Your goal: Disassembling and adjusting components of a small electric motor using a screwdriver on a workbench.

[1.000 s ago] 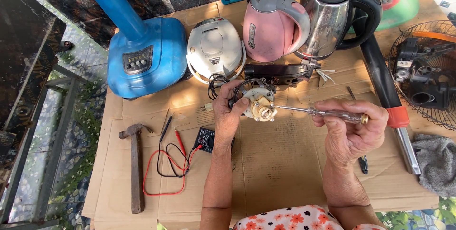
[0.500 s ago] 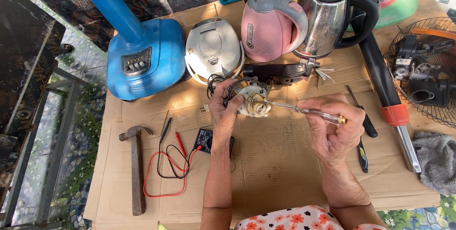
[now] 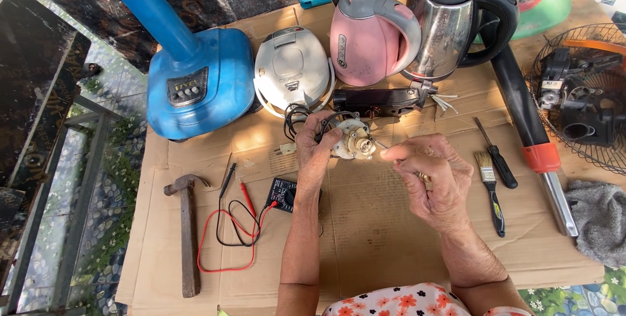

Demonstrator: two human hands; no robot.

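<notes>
My left hand [image 3: 315, 148] grips a small cream-coloured fan motor [image 3: 353, 140] with wires trailing from it, held above the cardboard. My right hand [image 3: 432, 179] is closed around a screwdriver whose yellowish handle [image 3: 425, 178] peeks between the fingers. Its metal tip [image 3: 379, 144] touches the motor's right side. Most of the screwdriver is hidden inside the hand.
On the cardboard sheet [image 3: 365, 244] lie a hammer [image 3: 187, 225], a black multimeter [image 3: 282, 193] with red and black leads, a paintbrush [image 3: 490, 189] and a black screwdriver [image 3: 497, 154]. Behind stand a blue fan base [image 3: 199, 88], white cooker [image 3: 291, 68], pink kettle [image 3: 368, 35], steel kettle [image 3: 453, 19]. A fan grille [image 3: 580, 94] sits right.
My right hand has slid up the screwdriver toward the motor, so the handle that stuck out before is now mostly covered. The motor stays in my left hand.
</notes>
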